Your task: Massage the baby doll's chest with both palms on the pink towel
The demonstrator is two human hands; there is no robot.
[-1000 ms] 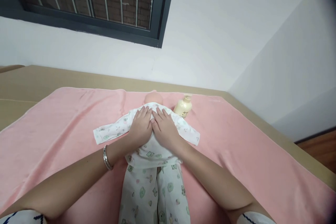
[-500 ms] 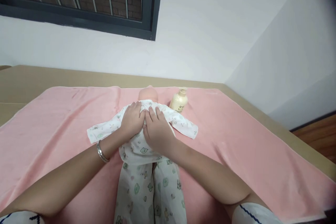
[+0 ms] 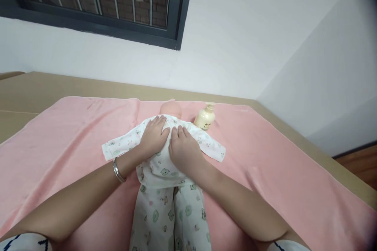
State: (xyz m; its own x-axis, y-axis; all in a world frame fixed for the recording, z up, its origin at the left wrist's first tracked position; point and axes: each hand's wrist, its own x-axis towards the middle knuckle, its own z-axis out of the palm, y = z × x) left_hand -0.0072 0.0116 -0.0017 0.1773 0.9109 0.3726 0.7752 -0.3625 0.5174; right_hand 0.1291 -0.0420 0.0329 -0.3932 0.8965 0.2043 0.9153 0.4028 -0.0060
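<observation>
A baby doll lies stretched out on a pink blanket, its head at the far end. It wears a white printed top with long sleeves spread sideways and matching trousers. My left hand rests flat on the left of the doll's upper chest, thumb pointing inward, a silver bangle on the wrist. On the right side of the chest lies my right hand, palm down with fingers extended. A small gap separates the two hands. Neither one grasps anything.
A cream pump bottle stands beside the doll's head on the right. The pink blanket covers a tan surface that meets the white wall. Above is a dark-framed barred window; brown wood shows at far right.
My hands have drawn slightly apart on the doll's chest; the right hand has shifted outward and its fingers have come closer together. The whole view has moved a little.
</observation>
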